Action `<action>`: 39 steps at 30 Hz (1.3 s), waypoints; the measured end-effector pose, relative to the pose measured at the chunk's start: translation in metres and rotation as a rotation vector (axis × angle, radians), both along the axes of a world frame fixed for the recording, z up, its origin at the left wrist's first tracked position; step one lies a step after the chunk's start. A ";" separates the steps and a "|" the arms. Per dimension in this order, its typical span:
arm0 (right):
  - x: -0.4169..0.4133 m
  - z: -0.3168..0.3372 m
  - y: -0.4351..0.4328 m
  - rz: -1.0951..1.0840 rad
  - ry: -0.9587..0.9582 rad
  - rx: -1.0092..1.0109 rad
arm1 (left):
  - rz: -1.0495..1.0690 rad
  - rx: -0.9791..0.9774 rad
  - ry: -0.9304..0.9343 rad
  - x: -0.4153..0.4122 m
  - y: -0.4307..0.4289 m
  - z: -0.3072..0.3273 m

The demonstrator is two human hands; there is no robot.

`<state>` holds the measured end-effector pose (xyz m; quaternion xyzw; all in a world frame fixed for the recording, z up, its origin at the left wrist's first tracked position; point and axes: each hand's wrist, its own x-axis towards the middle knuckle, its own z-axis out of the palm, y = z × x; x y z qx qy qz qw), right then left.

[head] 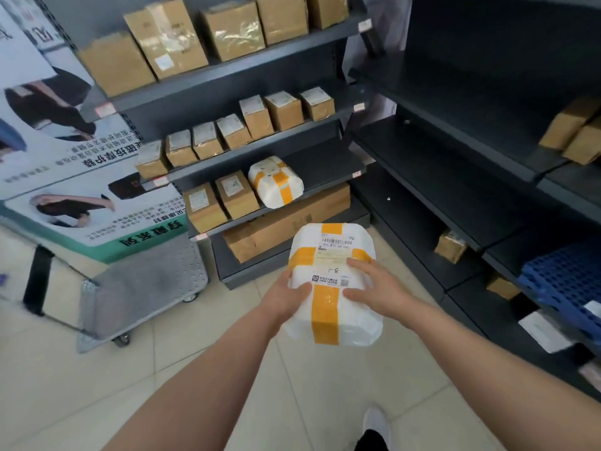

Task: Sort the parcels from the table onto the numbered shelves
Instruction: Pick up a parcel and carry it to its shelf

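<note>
We are holding a white parcel (328, 275) crossed with yellow tape, out in front of us over the tiled floor (227, 359) and just short of the shelves. Our left grip (286, 296) is clamping its left edge, thumb lying on top. Our right grip (372, 284) is resting on its right side, fingers spread apart and flat across the top face. Straight ahead, a similar taped parcel (275, 181) is sitting on the third shelf (328, 166), with bare board running from it to the shelf's right end. Brown boxes (221, 198) are filling that shelf's left part. To our right, dark shelves (439, 177) are lying mostly bare. To our left, a grey trolley (143, 281) is standing beside the shelf unit.
</note>
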<state>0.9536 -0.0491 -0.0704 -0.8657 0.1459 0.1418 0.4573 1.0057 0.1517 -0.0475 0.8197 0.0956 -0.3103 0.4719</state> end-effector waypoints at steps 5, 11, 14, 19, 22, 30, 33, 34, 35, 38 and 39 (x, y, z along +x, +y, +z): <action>0.064 0.000 -0.021 0.015 0.021 -0.012 | 0.026 -0.029 0.019 0.061 -0.019 -0.004; 0.148 -0.010 -0.039 -0.040 0.001 -0.002 | 0.007 -0.027 0.005 0.151 -0.034 -0.018; 0.191 -0.016 -0.042 -0.089 0.000 0.016 | -0.008 -0.028 0.001 0.202 -0.041 -0.029; 0.263 -0.028 -0.051 -0.174 -0.005 0.000 | 0.014 -0.052 0.076 0.276 -0.059 -0.048; 0.300 -0.044 -0.065 -0.191 0.001 0.011 | 0.023 -0.085 0.110 0.309 -0.076 -0.067; 0.406 -0.114 -0.135 -0.160 0.023 0.075 | 0.035 0.032 0.040 0.402 -0.145 -0.138; 0.450 -0.140 -0.167 -0.157 0.024 0.135 | 0.065 0.051 0.003 0.439 -0.175 -0.166; 0.464 -0.146 -0.176 -0.161 0.028 0.147 | 0.078 0.060 -0.005 0.451 -0.184 -0.174; 0.479 -0.152 -0.184 -0.161 0.032 0.157 | 0.096 0.067 -0.013 0.463 -0.193 -0.181; 0.530 -0.170 -0.202 -0.137 0.019 0.187 | 0.141 0.125 -0.072 0.507 -0.214 -0.198; 0.549 -0.177 -0.206 -0.122 0.004 0.199 | 0.143 0.169 -0.110 0.522 -0.218 -0.202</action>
